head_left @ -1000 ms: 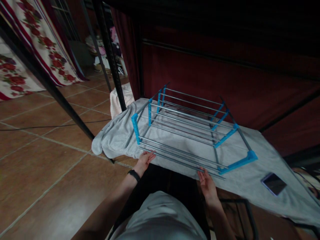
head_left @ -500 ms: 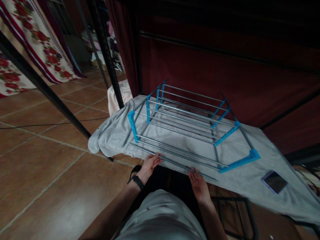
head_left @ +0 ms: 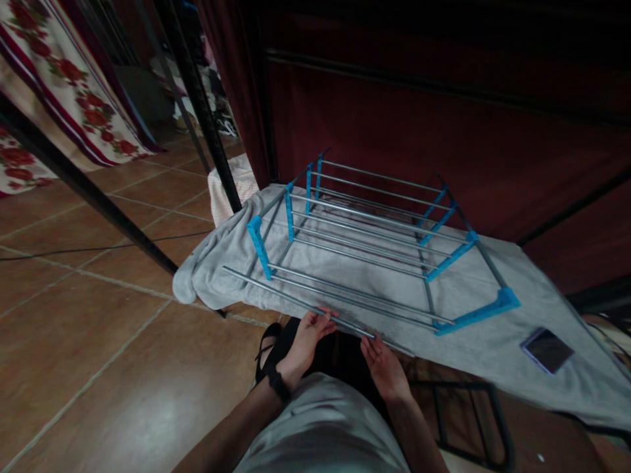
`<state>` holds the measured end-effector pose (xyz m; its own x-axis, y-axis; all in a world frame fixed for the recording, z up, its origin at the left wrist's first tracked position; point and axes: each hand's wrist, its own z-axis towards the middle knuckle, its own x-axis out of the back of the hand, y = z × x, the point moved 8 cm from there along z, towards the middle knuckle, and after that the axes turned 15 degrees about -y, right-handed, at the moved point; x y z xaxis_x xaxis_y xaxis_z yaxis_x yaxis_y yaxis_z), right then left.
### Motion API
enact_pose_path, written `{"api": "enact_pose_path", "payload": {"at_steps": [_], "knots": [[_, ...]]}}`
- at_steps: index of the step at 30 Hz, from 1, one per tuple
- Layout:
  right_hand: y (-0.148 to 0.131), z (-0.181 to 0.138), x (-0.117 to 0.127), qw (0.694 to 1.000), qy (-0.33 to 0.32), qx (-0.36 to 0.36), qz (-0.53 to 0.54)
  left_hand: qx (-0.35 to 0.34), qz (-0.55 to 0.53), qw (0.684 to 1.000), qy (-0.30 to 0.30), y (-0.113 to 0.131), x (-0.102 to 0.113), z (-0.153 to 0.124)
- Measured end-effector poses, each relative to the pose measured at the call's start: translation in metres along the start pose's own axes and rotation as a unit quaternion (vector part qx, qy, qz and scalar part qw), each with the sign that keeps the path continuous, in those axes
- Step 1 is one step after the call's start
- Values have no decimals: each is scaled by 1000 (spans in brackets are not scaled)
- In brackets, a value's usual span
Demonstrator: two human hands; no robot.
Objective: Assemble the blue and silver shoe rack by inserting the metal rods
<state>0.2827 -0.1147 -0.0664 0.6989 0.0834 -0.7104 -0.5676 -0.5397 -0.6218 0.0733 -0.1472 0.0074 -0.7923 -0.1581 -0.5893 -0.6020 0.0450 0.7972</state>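
My left hand point(head_left: 308, 341) is closed around a thin metal rod point(head_left: 271, 289), which slants along the front edge of the bed. My right hand point(head_left: 387, 371) pinches a second metal rod point(head_left: 401, 349) close by. The two rods overlap between my hands; whether they join there I cannot tell. Just beyond them, a partly assembled rack point(head_left: 355, 263) of metal bars with blue plastic brackets point(head_left: 470, 315) lies on a grey blanket point(head_left: 315, 272). My fingers partly hide both rods.
A phone point(head_left: 547, 350) lies on the blanket to the right. Black metal posts point(head_left: 89, 190) stand at the left, and a dark red curtain point(head_left: 394, 125) hangs behind the rack. A black metal frame point(head_left: 468, 420) is below the bed edge, over tiled floor point(head_left: 98, 368).
The left rod has slid left, and its far end now sticks out past the rack's left bracket. My left hand has moved right, closer to my right hand, which shifted slightly left.
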Motion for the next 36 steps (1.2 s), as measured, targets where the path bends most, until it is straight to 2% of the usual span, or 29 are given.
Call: {"api": "enact_pose_path", "payload": {"at_steps": [5,8,13,17,22,25,28,33,36], "knots": [[9,-7,-13,997,15,-69,26,-42,80,996,0,21,-27,-2],[17,-13,-27,992,-10,-124,24,-83,150,985,-12,48,-40,3],[27,-22,-53,980,-75,-185,11,-161,276,947,-42,99,-66,8],[25,-23,-62,976,-116,-182,16,-200,352,913,-58,130,-86,5],[12,-18,-48,987,-89,-132,0,-236,484,838,-87,152,-113,-2],[3,-15,-41,992,-72,-103,-16,-268,557,778,-111,151,-127,-2],[-7,-14,-39,994,-61,-72,-47,-276,619,724,-129,135,-132,2],[-27,-14,-42,993,-48,-19,-104,-213,713,645,-172,91,-127,14],[-42,-14,-42,991,-36,18,-124,-168,744,617,-195,67,-118,21]]}}
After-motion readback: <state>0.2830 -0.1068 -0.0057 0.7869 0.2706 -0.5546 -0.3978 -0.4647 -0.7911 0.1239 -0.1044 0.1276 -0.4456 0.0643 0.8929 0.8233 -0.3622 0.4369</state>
